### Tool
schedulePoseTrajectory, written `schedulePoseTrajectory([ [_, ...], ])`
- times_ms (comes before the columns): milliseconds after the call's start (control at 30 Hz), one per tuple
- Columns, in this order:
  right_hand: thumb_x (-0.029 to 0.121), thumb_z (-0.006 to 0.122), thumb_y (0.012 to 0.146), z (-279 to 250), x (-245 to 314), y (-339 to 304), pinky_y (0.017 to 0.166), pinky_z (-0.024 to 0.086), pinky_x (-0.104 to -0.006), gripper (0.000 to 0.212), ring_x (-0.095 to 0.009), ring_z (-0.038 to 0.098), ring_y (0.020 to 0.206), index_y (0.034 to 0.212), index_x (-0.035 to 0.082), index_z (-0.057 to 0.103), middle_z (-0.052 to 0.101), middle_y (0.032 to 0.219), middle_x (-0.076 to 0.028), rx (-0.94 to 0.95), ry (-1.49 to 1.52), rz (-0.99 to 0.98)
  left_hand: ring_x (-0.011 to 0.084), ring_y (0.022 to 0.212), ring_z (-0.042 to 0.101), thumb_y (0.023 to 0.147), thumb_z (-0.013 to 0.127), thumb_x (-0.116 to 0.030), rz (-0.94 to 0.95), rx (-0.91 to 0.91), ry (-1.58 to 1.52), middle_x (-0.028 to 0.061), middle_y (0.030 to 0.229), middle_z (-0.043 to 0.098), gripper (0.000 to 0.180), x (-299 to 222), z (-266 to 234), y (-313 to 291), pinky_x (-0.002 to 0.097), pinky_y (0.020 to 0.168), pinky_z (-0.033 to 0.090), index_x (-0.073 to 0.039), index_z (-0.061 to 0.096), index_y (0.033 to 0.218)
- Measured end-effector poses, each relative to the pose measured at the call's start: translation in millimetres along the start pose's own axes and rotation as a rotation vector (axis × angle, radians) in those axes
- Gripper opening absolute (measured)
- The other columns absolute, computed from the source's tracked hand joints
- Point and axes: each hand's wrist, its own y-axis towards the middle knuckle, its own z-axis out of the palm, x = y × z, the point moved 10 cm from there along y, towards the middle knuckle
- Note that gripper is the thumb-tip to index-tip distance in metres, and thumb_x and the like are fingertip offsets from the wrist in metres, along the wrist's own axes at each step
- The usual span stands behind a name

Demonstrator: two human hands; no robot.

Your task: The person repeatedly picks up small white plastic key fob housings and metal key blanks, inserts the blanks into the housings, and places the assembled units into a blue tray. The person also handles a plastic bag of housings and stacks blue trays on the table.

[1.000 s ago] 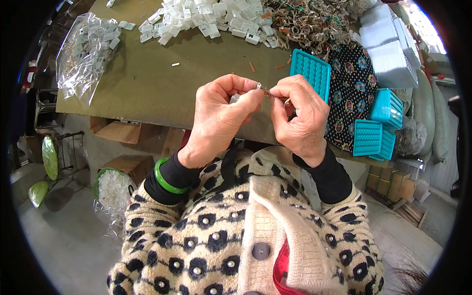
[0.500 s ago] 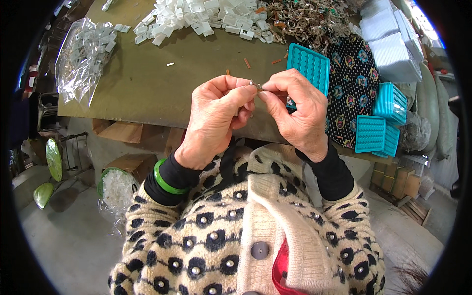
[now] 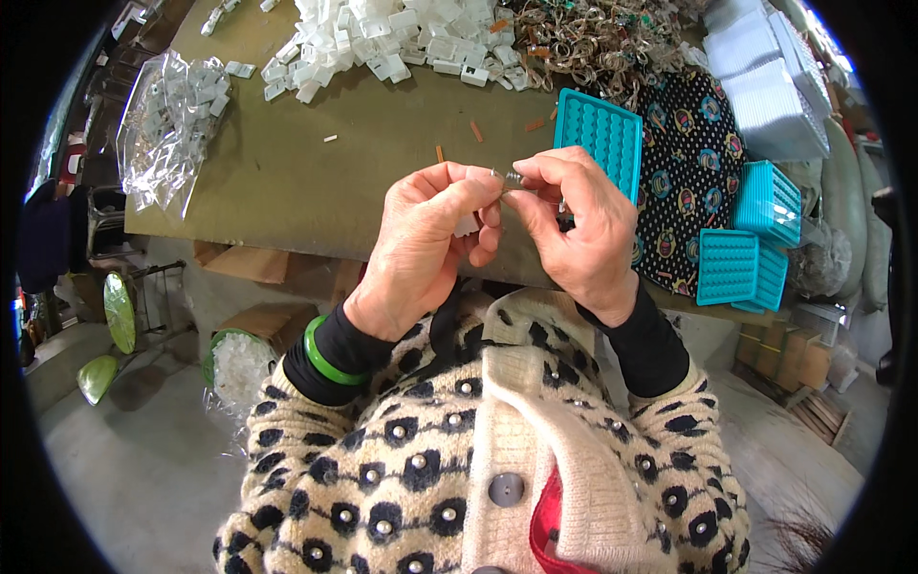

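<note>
In front of my chest, above the table's near edge, both hands meet at the fingertips. My left hand (image 3: 411,239) is closed in a pinch, with a small white plastic piece (image 3: 467,226) showing beneath its thumb and fingers. My right hand (image 3: 588,230) is closed too, thumb and forefinger pinching a tiny coiled metal spring (image 3: 513,178) right at the left fingertips. Thin wire seems to run off by the right fingers, too small to make out fully. Just beyond my right hand lies a turquoise ridged tray (image 3: 600,134).
On the olive tabletop (image 3: 316,182) stand a heap of white plastic casings (image 3: 382,43), a tangle of thin wires (image 3: 593,43) and a clear bag of parts (image 3: 177,115). Patterned black cloth (image 3: 684,182), turquoise trays (image 3: 727,268) and stacked white trays (image 3: 765,86) fill the right side.
The metal spring now shows between my fingertips, and more of the white piece is visible in my left hand. Both hands have shifted slightly; the view has moved a little.
</note>
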Motion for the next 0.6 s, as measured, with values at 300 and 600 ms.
schedulePoseTrajectory([
  [300, -0.008, 0.069, 0.083, -23.5, -11.0, 2.1, 0.066, 0.052, -0.0276, 0.016, -0.019, 0.063, 0.073, 0.096, -0.001, 0.062, 0.063, 0.086, -0.010, -0.100, 0.150, 0.016, 0.0060, 0.063, 0.056, 0.089, 0.072, -0.020, 0.552, -0.109, 0.846, 0.0008, 0.075, 0.066, 0.025, -79.2, 8.2, 30.4, 0.0230, 0.055, 0.043, 0.000, 0.068, 0.103],
  [600, -0.002, 0.066, 0.091, -12.6, -22.9, -9.1, 0.061, 0.046, -0.0193, 0.008, -0.005, 0.054, 0.070, 0.098, -0.001, 0.061, 0.062, 0.092, -0.003, 0.020, 0.280, 0.150, 0.0345, 0.075, 0.065, 0.089, 0.065, -0.026, 0.872, -0.216, 1.780, 0.0107, 0.080, 0.066, 0.018, -84.6, 29.4, 76.8, 0.0445, 0.065, 0.049, -0.008, 0.062, 0.089],
])
